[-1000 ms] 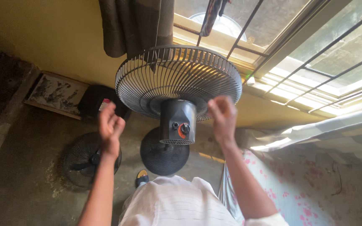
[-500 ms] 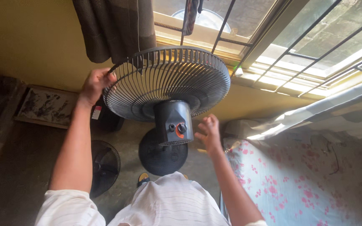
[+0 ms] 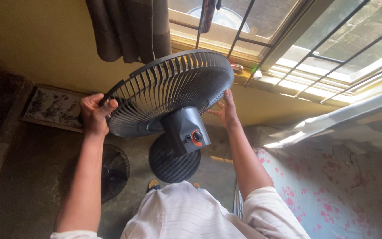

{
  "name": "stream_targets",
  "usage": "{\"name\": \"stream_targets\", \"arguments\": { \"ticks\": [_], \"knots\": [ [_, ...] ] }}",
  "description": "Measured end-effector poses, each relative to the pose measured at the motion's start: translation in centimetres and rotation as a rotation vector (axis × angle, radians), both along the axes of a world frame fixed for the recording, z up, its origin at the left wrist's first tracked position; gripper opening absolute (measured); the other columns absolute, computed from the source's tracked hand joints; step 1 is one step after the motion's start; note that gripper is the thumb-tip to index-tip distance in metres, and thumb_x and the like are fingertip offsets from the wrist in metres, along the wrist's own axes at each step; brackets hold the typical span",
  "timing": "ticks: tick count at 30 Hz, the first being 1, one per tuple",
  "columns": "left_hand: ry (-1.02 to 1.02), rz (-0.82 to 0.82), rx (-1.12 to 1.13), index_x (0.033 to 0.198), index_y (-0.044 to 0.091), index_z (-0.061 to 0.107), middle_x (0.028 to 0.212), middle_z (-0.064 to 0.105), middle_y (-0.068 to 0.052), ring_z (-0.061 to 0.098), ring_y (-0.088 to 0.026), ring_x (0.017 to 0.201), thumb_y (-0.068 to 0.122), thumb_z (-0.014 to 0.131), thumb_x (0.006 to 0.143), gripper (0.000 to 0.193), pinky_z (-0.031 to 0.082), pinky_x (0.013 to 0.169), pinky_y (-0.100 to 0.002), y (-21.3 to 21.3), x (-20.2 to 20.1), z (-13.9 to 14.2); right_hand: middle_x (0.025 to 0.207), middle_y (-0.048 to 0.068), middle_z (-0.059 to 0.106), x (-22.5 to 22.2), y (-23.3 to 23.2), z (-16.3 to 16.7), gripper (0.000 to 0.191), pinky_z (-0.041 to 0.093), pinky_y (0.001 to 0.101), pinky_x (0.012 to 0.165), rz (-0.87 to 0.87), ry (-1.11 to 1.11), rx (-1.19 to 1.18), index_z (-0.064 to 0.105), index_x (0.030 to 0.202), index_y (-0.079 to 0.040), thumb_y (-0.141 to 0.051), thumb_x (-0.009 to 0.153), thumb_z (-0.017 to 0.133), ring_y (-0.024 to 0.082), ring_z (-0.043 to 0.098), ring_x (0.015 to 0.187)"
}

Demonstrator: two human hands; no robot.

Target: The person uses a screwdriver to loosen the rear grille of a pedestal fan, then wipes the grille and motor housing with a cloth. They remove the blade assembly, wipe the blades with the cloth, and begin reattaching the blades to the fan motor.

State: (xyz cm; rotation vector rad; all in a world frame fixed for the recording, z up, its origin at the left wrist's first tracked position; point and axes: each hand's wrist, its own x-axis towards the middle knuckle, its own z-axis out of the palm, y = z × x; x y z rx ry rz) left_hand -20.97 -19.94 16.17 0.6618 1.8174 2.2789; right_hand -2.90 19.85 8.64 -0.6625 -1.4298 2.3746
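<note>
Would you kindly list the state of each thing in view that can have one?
Fan grille: tilted, held at both edges.
Left hand: gripping the grille rim.
Right hand: open palm against the rim.
Curtain: drawn aside.
Round fan base: flat on the floor.
Loose grille: lying on the floor.

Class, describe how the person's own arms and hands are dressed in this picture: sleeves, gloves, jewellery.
Both forearms are bare. The left hand and right hand wear no gloves; no rings or watch are visible. Short white sleeves with thin stripes show at the lower edge.
</note>
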Motion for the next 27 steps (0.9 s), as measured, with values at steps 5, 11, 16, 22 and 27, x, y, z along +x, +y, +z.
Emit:
{"name": "stream_targets", "arguments": {
  "ticks": [5, 11, 16, 22, 27],
  "knots": [
    [-0.016, 0.19, 0.023, 0.06, 0.016, 0.04, 0.061, 0.043, 0.009, 0.034, -0.003, 0.057, 0.034, 0.092, 0.082, 0.06, 0.023, 0.054, -0.024, -1.9, 2.5, 0.1, 0.159, 0.009, 0.028, -3.0, -1.2, -2.4, 0.067, 0.057, 0.0643, 0.096, -0.112, 0.114, -0.063, 0.034, 0.152, -0.019, -0.036, 0.093, 0.063, 0.038, 0.042, 0.138],
    [-0.034, 0.217, 0.013, 0.061, 0.017, 0.041, 0.063, 0.043, 0.01, 0.032, -0.002, 0.058, 0.033, 0.09, 0.083, 0.057, 0.021, 0.054, -0.024, -2.3, 3.6, 0.6, 0.116, 0.03, 0.06, -1.3, -10.2, -7.7, 0.034, 0.054, 0.0574, 0.076, 0.099, -0.246, -0.034, 0.053, 0.126, 0.011, -0.003, 0.095, 0.058, 0.042, 0.059, 0.092],
    [-0.047, 0.237, -0.017, 0.06, 0.016, 0.045, 0.061, 0.045, 0.009, 0.033, -0.002, 0.055, 0.032, 0.088, 0.084, 0.053, 0.021, 0.052, -0.024, -1.5, 5.1, 1.2, 0.113, 0.028, 0.061, -3.8, -16.3, -6.9, 0.032, 0.054, 0.0562, 0.074, 0.34, -0.024, -0.396, 0.054, 0.124, 0.01, -0.004, 0.095, 0.058, 0.041, 0.059, 0.09],
    [-0.11, 0.389, -0.051, 0.058, 0.015, 0.041, 0.06, 0.042, 0.009, 0.033, -0.002, 0.055, 0.031, 0.087, 0.087, 0.057, 0.024, 0.05, -0.023, -0.8, 8.7, 4.4, 0.109, 0.026, 0.061, -4.5, -15.9, -5.3, 0.03, 0.054, 0.0548, 0.073, 0.377, 0.039, -0.412, 0.055, 0.122, 0.008, -0.005, 0.095, 0.058, 0.039, 0.06, 0.088],
    [-0.279, 0.287, -0.05, 0.07, 0.011, 0.057, 0.067, 0.055, 0.005, 0.047, -0.004, 0.059, 0.028, 0.077, 0.095, 0.037, 0.036, 0.056, -0.022, -0.6, 14.9, 9.7, 0.106, 0.024, 0.062, -4.7, -11.4, -6.5, 0.028, 0.055, 0.0536, 0.071, 0.387, -0.118, -0.255, 0.056, 0.12, 0.007, -0.006, 0.095, 0.058, 0.038, 0.061, 0.085]
  ]
}}
